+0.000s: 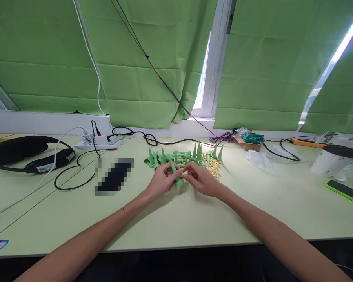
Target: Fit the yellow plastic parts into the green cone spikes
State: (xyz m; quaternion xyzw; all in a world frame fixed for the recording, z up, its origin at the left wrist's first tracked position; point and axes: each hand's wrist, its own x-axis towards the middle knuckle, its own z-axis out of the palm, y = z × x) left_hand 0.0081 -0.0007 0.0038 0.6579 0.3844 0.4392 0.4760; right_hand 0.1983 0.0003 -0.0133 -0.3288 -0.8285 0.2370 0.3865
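Observation:
My left hand (162, 181) is closed round a green cone-shaped piece (179, 181), its tip tilted up and to the left. My right hand (201, 179) meets it from the right, thumb and fingers pinched together near the cone; what they hold, if anything, is too small to name. Just behind both hands lies a heap of green cones (179, 155), several standing upright and others on their sides. Small yellowish pieces (214, 168) are spread at the heap's right side.
Black headphones (50, 161), a power strip (98, 142) and a pixelated dark object (114, 177) are on the left. Cables run along the back. A small cardboard box (247, 145), a lidded cup (331, 161) and a green-edged black object (346, 191) lie to the right.

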